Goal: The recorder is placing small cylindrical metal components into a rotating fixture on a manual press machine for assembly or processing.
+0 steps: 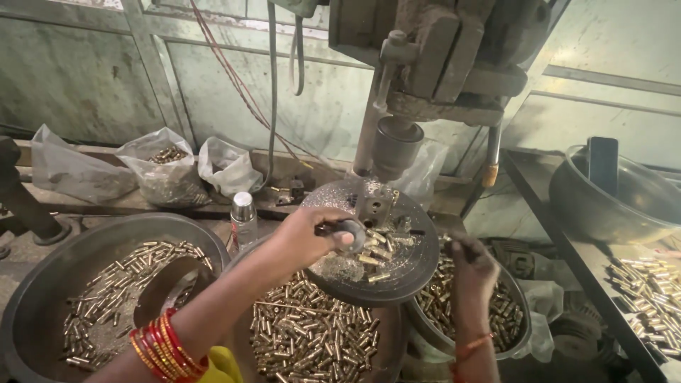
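My left hand (312,237) pinches a small grey metal piece (350,232) over the round drill table (408,273), among loose brass parts (374,250). My right hand (472,266) hovers curled above the right bowl of brass sleeves (507,312); possibly gripping something, I can't tell.

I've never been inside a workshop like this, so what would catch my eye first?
Probably the heaps of small brass tubes filling the metal basins at the bottom. Next, the drill press above a round table, where the left hand grips a dark handle. The right hand hovers beside it.
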